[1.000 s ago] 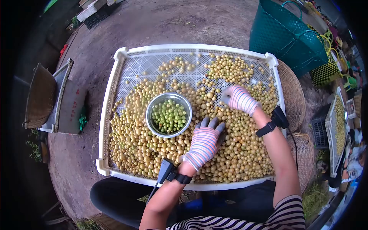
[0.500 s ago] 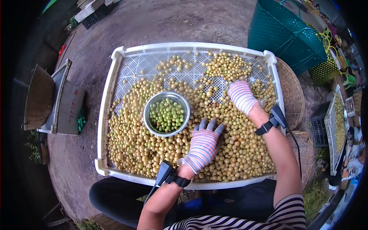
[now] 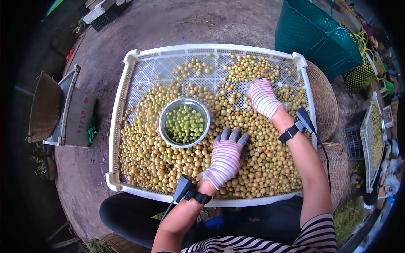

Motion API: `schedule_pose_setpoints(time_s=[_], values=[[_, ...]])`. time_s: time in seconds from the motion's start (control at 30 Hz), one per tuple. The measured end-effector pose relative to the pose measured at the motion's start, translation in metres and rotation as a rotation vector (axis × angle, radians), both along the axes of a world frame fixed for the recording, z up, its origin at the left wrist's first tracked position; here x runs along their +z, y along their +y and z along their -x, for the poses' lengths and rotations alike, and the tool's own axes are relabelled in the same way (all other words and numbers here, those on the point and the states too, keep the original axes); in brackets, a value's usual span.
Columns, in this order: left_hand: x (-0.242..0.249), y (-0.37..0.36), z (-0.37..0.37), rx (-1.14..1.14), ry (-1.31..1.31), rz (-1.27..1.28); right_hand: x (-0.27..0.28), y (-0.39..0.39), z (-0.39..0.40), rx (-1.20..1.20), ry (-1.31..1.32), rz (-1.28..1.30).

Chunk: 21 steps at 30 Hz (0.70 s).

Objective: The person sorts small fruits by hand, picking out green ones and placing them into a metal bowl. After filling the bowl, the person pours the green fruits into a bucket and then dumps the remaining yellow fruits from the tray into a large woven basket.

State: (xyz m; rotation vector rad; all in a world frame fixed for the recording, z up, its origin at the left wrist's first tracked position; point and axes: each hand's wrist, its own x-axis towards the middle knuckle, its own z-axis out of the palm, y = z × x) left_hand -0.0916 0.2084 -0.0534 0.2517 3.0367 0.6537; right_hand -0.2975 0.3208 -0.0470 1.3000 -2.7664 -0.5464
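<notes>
Head view | yellowish fruits (image 3: 265, 158) | under left hand (image 3: 226, 158), around right hand (image 3: 264, 98)

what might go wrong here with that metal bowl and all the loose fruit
The metal bowl sits among loose yellowish fruits, so it may tip if they shift, mixing its green fruits with them. The left hand, spread close to the bowl, might knock it. The black cable from the right wrist device hangs near the tray's side and could snag.
</notes>
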Motion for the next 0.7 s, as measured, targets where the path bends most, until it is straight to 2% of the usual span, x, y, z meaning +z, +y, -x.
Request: schedule_pose_setpoints(time_s=[0.07,0.17,0.23,0.3,0.33,0.43,0.47,0.57,0.6,0.7], values=[[0.001,0.0,0.0,-0.005,-0.011,0.0,-0.002,0.003,0.004,0.012,-0.041,0.008],[0.0,-0.001,-0.001,-0.001,-0.005,-0.024,-0.003,0.009,0.018,-0.244,-0.301,0.135],[-0.001,-0.001,-0.004,0.005,0.012,-0.037,-0.019,0.035,0.031,-0.303,-0.519,0.742],[-0.001,-0.002,-0.005,0.008,0.023,-0.053,-0.008,0.061,0.042,-0.388,-0.626,0.893],[-0.001,-0.001,-0.004,0.008,0.022,-0.044,-0.003,0.071,0.044,-0.574,-0.71,0.793],[-0.001,0.0,-0.003,0.012,0.028,-0.044,0.0,0.074,0.038,-0.316,-0.591,0.637],[-0.001,0.0,-0.004,0.013,0.032,-0.047,0.011,0.07,0.025,-0.298,-0.495,0.563],[-0.002,0.0,-0.003,0.018,0.036,-0.049,0.021,0.035,0.002,-0.291,-0.183,0.128],[-0.002,0.0,-0.003,0.019,0.032,-0.046,0.017,0.023,0.0,-0.368,-0.278,0.025],[-0.004,0.001,-0.004,0.021,0.033,-0.049,0.002,0.021,0.003,-0.356,-0.267,0.092]])
